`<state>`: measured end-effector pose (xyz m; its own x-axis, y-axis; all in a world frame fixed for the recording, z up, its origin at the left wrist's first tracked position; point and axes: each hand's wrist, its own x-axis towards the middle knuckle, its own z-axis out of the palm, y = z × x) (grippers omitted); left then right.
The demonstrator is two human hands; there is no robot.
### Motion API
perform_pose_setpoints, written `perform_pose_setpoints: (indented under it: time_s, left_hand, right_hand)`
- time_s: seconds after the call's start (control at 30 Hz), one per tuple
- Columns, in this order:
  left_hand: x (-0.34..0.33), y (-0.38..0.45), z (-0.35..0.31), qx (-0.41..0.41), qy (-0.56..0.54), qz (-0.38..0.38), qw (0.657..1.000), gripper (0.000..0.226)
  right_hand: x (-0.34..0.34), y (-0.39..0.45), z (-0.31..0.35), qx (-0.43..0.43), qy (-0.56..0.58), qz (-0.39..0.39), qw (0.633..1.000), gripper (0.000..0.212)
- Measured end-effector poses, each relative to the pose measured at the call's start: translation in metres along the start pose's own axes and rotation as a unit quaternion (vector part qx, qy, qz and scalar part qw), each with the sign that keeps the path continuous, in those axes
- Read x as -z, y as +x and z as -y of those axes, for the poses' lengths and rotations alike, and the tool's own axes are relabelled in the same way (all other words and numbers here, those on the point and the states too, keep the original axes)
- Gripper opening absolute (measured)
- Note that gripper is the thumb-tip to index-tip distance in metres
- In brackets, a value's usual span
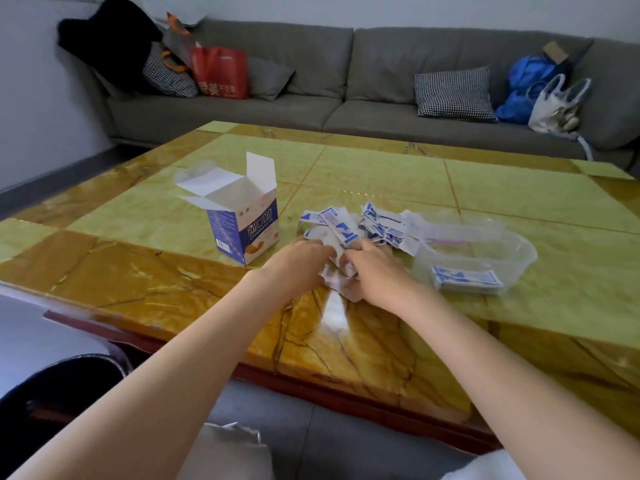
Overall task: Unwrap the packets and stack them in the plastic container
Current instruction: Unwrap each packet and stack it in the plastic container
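Two hands, left hand (294,268) and right hand (372,271), pinch a white wrapper (334,275) beside the "CHUANGKOUTIE" box (247,230)

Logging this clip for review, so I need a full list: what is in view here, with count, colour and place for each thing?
Table: one, yellow-green and amber stone top, foreground.
Cardboard box: one, blue and white, flaps open, left of centre on the table.
Loose packets: a pile, white and blue, count unclear, centre of the table.
Plastic container: one, clear, right of the pile.
Stacked packets: one small stack, white and blue, inside the container.
Sofa: one, grey, behind the table.
Checked cushions: two, black and white, on the sofa.
Red bag: one, sofa's left end.
Blue bag: one, sofa's right end.
Left hand: pinches white wrapping.
Right hand: pinches the same wrapping.
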<state>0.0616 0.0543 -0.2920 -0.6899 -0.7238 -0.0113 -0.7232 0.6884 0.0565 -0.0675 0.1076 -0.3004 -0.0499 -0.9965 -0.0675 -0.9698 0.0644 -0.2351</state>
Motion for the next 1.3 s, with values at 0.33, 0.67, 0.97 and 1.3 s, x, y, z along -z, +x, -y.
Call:
perform_pose_setpoints:
  time_s: [0.33,0.67,0.97,1.3]
  left_hand:
    - [0.000,-0.003,0.009,0.026,-0.081,0.029,0.996,0.022]
    - [0.011,-0.012,0.007,0.076,-0.357,-0.001,0.931,0.033]
    - [0.015,-0.013,0.004,0.120,-0.383,-0.067,0.913,0.019]
    - [0.015,-0.020,0.020,0.242,-0.480,-0.107,0.836,0.010]
  right_hand:
    - [0.011,-0.015,-0.023,-0.009,0.151,-0.051,0.987,0.059]
    - [0.019,-0.017,-0.015,-0.009,0.198,-0.179,0.964,0.018]
    - [0.018,-0.015,-0.011,0.014,0.225,-0.206,0.952,0.020]
    - [0.020,-0.014,0.003,0.078,0.200,-0.352,0.911,0.032]
